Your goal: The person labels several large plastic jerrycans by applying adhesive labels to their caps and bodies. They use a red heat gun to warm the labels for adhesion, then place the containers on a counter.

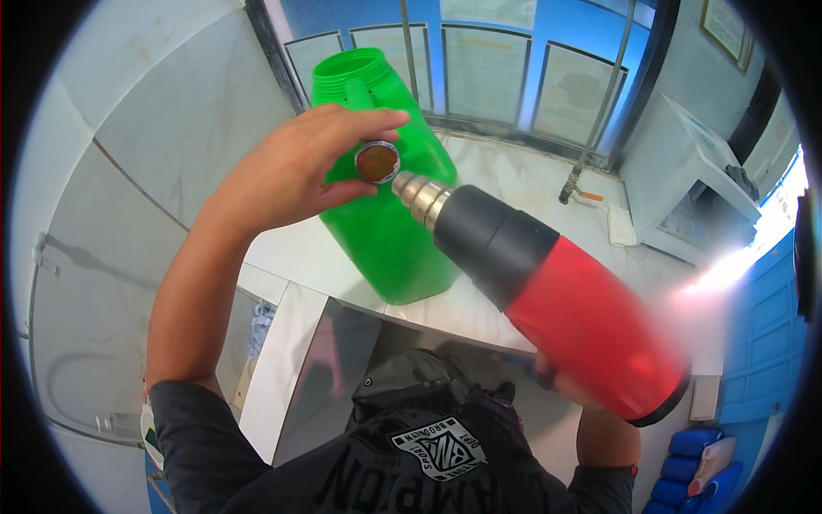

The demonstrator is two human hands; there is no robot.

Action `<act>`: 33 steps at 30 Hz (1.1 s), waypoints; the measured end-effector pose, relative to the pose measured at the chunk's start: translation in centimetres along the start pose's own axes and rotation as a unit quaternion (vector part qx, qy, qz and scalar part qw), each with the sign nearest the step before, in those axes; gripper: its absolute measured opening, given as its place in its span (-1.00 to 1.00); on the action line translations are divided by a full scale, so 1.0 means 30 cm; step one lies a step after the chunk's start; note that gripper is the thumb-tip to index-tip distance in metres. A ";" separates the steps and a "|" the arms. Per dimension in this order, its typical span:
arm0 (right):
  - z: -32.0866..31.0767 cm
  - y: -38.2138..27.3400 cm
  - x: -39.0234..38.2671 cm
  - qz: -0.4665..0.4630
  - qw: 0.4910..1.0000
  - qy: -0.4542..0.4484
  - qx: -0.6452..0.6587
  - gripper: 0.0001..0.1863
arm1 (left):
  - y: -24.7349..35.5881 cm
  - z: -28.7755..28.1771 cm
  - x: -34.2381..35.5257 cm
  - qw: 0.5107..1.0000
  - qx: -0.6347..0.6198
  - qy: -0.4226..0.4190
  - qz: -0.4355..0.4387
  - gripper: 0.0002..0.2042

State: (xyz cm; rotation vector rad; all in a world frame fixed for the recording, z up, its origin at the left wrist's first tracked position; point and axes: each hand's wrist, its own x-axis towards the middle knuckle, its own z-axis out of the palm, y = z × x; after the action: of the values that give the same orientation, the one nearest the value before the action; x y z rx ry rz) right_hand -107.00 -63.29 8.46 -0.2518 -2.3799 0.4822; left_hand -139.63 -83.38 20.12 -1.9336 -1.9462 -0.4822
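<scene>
Above the counter [514, 180], before the jug [385, 248], the left hand [304, 163] pinches a disc [378, 163], probably light, best rim-held; the right hand [567, 385] grips the heat gun [591, 317], likely heavy.

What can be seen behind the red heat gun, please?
Part of the right hand and white countertop show behind the heat gun; the rest of that hand is covered.

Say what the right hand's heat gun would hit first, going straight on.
The right hand with its red heat gun would probably first meet the round brown disc in the left hand; depth is unclear, so the nozzle might miss it and reach the green jug.
</scene>
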 end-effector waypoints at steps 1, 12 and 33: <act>0.004 -0.002 0.008 0.020 0.999 -0.001 0.046 -0.41 | 0.001 -0.001 0.000 1.000 -0.001 -0.006 -0.009 -0.27; 0.014 0.024 0.001 -0.014 0.996 -0.065 0.052 -0.20 | 0.017 -0.017 -0.007 1.000 -0.006 -0.028 -0.010 -0.18; 0.031 0.107 0.005 0.103 0.855 -0.113 0.496 -0.85 | 0.034 0.008 -0.048 0.999 0.040 0.001 -0.013 -0.08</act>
State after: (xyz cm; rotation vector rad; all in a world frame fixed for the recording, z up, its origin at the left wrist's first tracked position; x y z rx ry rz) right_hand -107.57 -60.57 6.61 0.0391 -1.9913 1.8226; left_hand -138.62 -84.51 19.20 -1.8610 -1.9604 -0.4073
